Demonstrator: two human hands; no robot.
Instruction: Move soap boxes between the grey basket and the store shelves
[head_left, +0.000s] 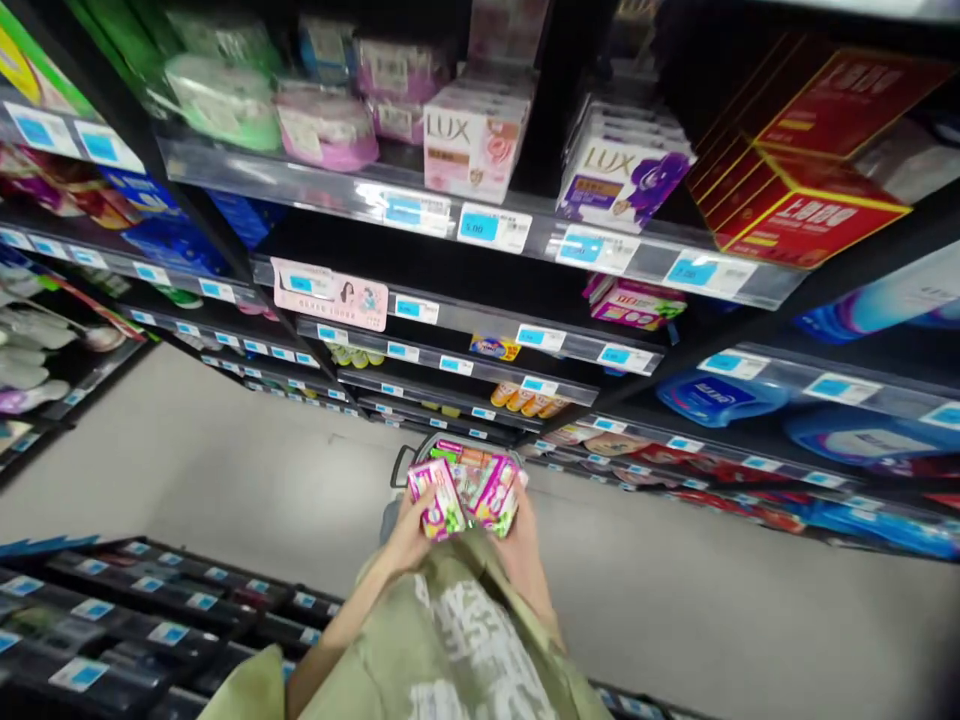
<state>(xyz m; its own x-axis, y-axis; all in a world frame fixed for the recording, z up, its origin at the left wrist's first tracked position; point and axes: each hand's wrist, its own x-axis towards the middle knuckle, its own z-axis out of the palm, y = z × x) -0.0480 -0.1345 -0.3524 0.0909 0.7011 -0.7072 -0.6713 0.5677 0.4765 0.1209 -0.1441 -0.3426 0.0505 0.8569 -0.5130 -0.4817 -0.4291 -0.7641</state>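
My left hand (pixel 407 532) is closed around the side of a pink, white and green soap pack (pixel 438 499). A similar soap pack (pixel 494 494) is gripped along its outer edge by my right hand (pixel 523 522). Both packs tilt toward each other in front of my body, with a gap between them. Under them is a shopping basket (pixel 405 466) with a dark handle, holding several colourful packages that the packs and hands partly hide.
Ahead, a dark shelf unit carries boxed LUX soaps (pixel 477 140), red boxes (pixel 814 205) and pink packs (pixel 636 303). Blue bottles (pixel 720 395) stand to the right. Another shelf rack (pixel 112 620) is close behind on the left. Grey floor (pixel 247 450) runs between the shelves.
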